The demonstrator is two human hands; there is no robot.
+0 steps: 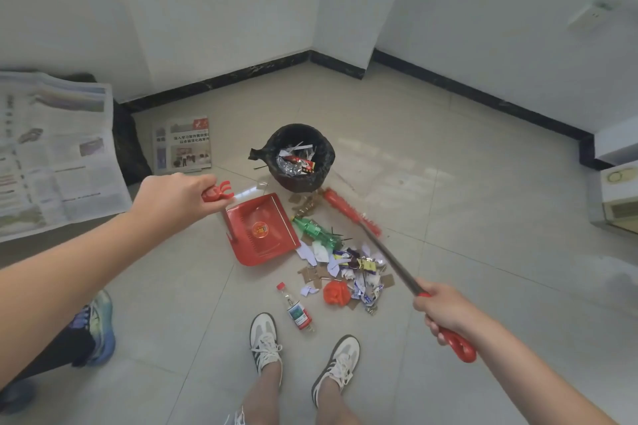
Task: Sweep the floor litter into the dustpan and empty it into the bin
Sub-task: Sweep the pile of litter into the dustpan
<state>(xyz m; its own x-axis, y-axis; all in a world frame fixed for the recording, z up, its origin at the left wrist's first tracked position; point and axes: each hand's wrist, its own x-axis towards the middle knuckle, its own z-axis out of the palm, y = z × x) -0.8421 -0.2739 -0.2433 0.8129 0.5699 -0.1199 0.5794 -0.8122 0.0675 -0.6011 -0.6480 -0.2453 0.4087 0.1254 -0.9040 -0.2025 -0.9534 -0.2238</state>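
Left grip is clenched round the top of the red dustpan handle. I record the pan on the floor, just beside the litter pile. Right grip grasps the broom shaft, with the red head between the pile and the black-lined bin, which holds wrappers. A red-capped bottle lies near the shoes.

one dustpan, one broom, one bin, two bottles
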